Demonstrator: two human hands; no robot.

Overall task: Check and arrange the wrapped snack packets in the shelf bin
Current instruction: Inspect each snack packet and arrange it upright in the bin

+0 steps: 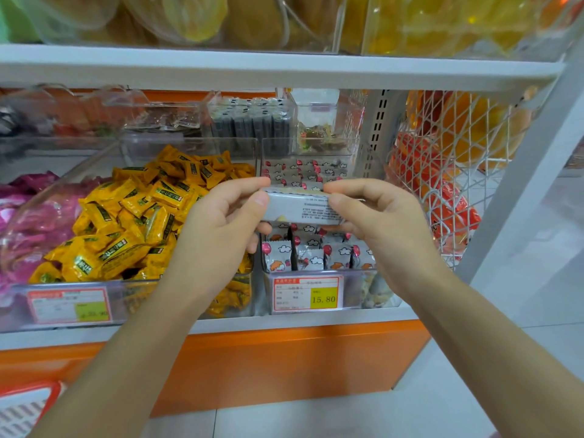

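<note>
**One packet held up over the right-hand bin**

White shop shelf (316, 323) on an orange base, lined with clear bins. In the right-hand clear bin (360, 290), rows of white wrapped snack packets (305, 256) standing upright, printed with clouds and red balloons; on its front wall, a price label (308, 294) reading 15.80. Just above those rows, one grey-white packet (300, 207) held level, small print facing the camera. Pinched at its left end by the left hand (221, 216), thumb in front, fingers curled behind; at its right end by the right hand (376, 216), likewise. In the next bin leftward, heaped yellow packets (132, 222); beyond, pink packets (25, 222). To the right, a white wire basket (458, 159) of orange bags
</note>
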